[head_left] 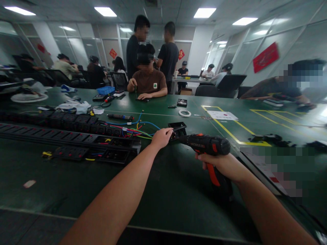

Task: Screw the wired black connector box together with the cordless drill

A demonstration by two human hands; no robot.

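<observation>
My right hand (217,162) is wrapped round the grip of a black and orange cordless drill (204,144), which points left. The drill's front end reaches a small dark part beside my left hand (162,136). The fingers of that left hand are closed in a pinch at this part; its exact kind is hidden. Just behind the fingertips is a black rectangular frame (181,126). Coloured wires (143,133) run from the left towards my left hand, out of a long black power strip (61,133) lying on the green table (163,190).
A dark pen-shaped screwdriver (120,117) lies behind the wires. Farther back are a white tape roll (184,113), a blue tray (105,90) and a white paper sheet (222,115). A co-worker in a brown shirt (148,82) sits opposite. Black parts (273,139) lie right.
</observation>
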